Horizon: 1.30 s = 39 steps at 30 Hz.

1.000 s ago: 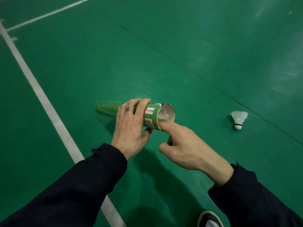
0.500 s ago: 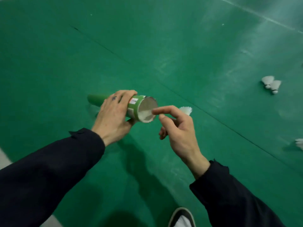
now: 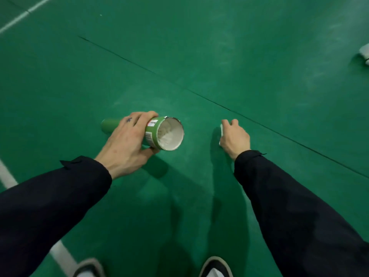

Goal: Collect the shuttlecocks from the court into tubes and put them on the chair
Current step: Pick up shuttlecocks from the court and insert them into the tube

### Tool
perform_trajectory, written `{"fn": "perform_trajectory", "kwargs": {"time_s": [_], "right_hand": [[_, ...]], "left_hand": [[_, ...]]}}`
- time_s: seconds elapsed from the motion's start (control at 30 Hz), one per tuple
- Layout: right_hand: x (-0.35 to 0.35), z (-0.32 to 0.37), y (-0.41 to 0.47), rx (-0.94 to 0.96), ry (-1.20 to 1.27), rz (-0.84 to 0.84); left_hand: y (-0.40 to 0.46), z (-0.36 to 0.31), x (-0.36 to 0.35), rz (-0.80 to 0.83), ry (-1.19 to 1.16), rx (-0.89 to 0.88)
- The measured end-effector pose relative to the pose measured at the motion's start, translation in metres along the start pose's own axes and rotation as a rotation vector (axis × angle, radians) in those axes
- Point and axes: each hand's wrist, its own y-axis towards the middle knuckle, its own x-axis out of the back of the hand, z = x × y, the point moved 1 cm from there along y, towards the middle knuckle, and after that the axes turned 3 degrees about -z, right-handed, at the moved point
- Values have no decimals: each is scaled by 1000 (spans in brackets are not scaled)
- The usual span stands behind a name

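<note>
Left hand (image 3: pixel 127 140) is wrapped around the green tube (image 3: pixel 159 134) near its open end, mouth facing the camera and tipped toward 3 o'clock. White inside it looks like shuttlecocks already loaded, though it's too blurred to count.

Right hand (image 3: pixel 234 136) is down at the court floor (image 3: pixel 239 56), fingers curled over a shuttlecock (image 3: pixel 221 130). Only a white sliver shows at the hand's 9 o'clock side, so probably a grip, but I can't confirm it's closed yet.

Handling: it should be near weightless, with a fragile feather skirt that crushes easily. Better to pinch the cork base or lightly cup the skirt, then feed it cork-first into the tube. The tube looks like stiff, light card; the grip near the mouth keeps it steady.

More shuttlecocks (image 3: pixel 364 53) lie well apart at 2 o'clock, cut by the frame edge. The chair is not in view.
</note>
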Motion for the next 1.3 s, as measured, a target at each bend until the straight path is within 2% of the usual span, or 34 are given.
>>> {"fn": "perform_trajectory", "kwargs": {"time_s": [0.07,0.17,0.23,0.27,0.33,0.43,0.5,0.6,0.67,0.8,0.87,0.97,1.13,1.2,1.27,1.3], "right_hand": [[15,-9,-13,-56,217,-69],[76,-8,-49,-169,840,-348],[130,0,-92,-75,1140,-622],[151,4,-114,22,1150,-706],[173,6,-148,171,953,-751],[172,-11,-179,168,664,-682],[176,-21,-198,81,476,-494],[194,-22,-224,-101,191,-86],[209,-15,-233,-222,210,61],[219,-10,-239,-512,411,43],[222,-12,-250,-573,502,-66],[240,-15,-276,-583,429,-269],[265,-32,-299,-639,472,6],[261,-48,-305,-668,324,68],[247,-68,-316,-688,235,34],[239,-79,-326,-699,277,-36]], "left_hand": [[8,-6,8,3,12,-27],[27,-21,9,-19,0,-75],[44,-46,-4,-17,-23,-134],[53,-62,-13,-10,-28,-187],[65,-98,-36,31,-76,-312],[74,-149,-63,97,-174,-504],[73,-174,-78,124,-180,-655],[69,-198,-89,126,-165,-812],[67,-211,-91,140,-165,-885],[58,-240,-93,192,-177,-1015],[56,-255,-93,213,-207,-1060],[58,-277,-94,229,-317,-1088],[34,-309,-95,259,-311,-1231],[25,-326,-101,265,-291,-1240],[16,-344,-113,241,-247,-1254],[9,-353,-119,239,-221,-1265]]}}
